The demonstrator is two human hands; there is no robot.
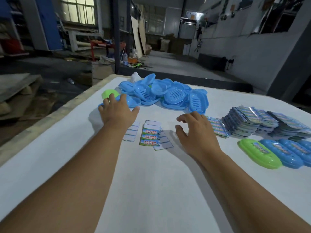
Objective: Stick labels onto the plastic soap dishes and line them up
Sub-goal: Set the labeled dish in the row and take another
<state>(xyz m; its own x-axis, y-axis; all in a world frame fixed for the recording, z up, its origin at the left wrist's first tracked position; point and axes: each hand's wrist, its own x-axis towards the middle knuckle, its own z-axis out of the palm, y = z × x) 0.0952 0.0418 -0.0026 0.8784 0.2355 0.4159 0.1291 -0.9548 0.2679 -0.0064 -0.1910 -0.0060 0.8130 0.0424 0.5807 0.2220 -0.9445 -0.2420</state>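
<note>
A heap of blue plastic soap dishes [168, 95] lies at the far side of the white table [151, 182], with a green dish [110, 94] at its left end. My left hand [117, 111] reaches over a blue dish [133, 101] at the heap's near left, fingers spread, holding nothing. My right hand [196, 132] hovers over the table with loosely curled fingers, empty. Between the hands lies a label sheet [149, 136] with three labels left, beside used backing strips [132, 132]. At the right, labelled dishes stand in a row: a green one [259, 153], then blue ones [284, 153].
Stacks of label sheets [262, 121] fill the right side of the table behind the row. The table's left edge [50, 115] drops to a factory floor with pallets and clutter. A dark post [116, 36] stands behind the far edge.
</note>
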